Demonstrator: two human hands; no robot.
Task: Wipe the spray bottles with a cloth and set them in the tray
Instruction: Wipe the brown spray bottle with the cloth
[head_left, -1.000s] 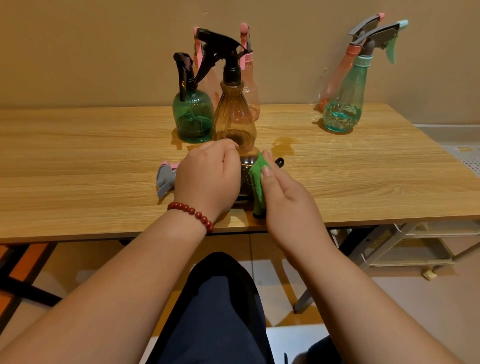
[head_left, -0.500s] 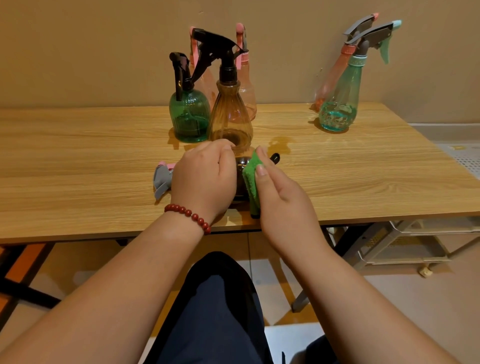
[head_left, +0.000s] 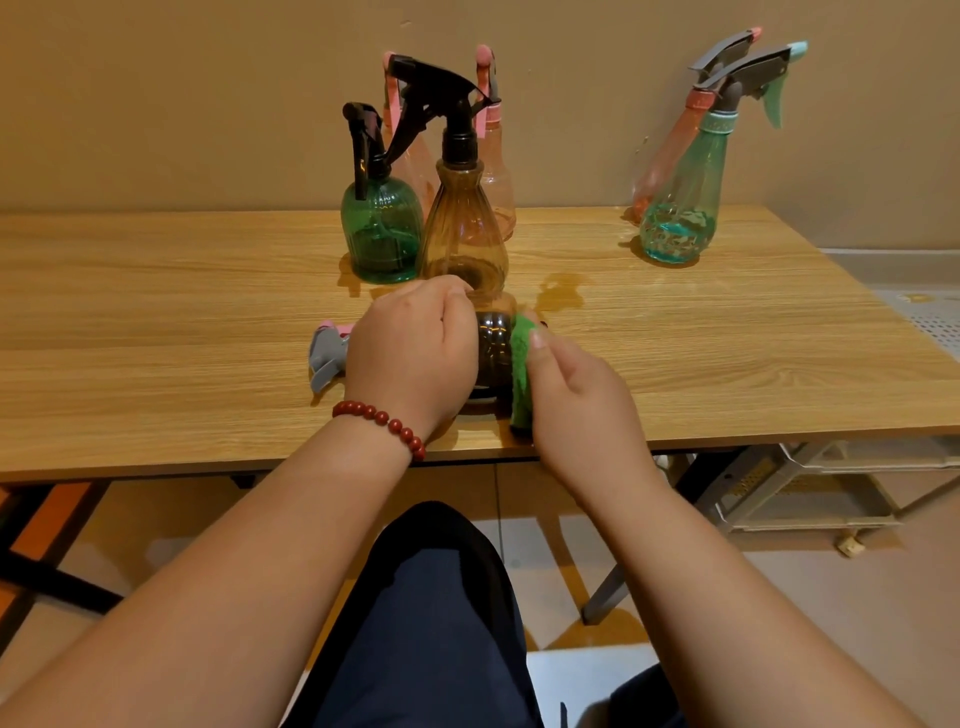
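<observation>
A dark brown spray bottle (head_left: 493, 353) lies on its side near the front edge of the wooden table (head_left: 156, 322), its grey and pink nozzle (head_left: 327, 353) pointing left. My left hand (head_left: 410, 353) grips its body from above. My right hand (head_left: 566, 395) holds a green cloth (head_left: 521, 374) pressed against the bottle's base end. Behind them stand a green bottle (head_left: 382, 228) and an amber bottle (head_left: 462, 228), both with black triggers, and pink bottles partly hidden at the wall.
At the back right a teal bottle (head_left: 685, 208) and a pink bottle (head_left: 670, 150) lean against the wall. A wet patch (head_left: 558, 296) marks the table. Under the table's right end stand beige trays (head_left: 810, 493) on a wheeled rack.
My right hand with the cloth has shifted a little along the bottle's base end. My left hand keeps its grip and the bottle stays lying in place.
</observation>
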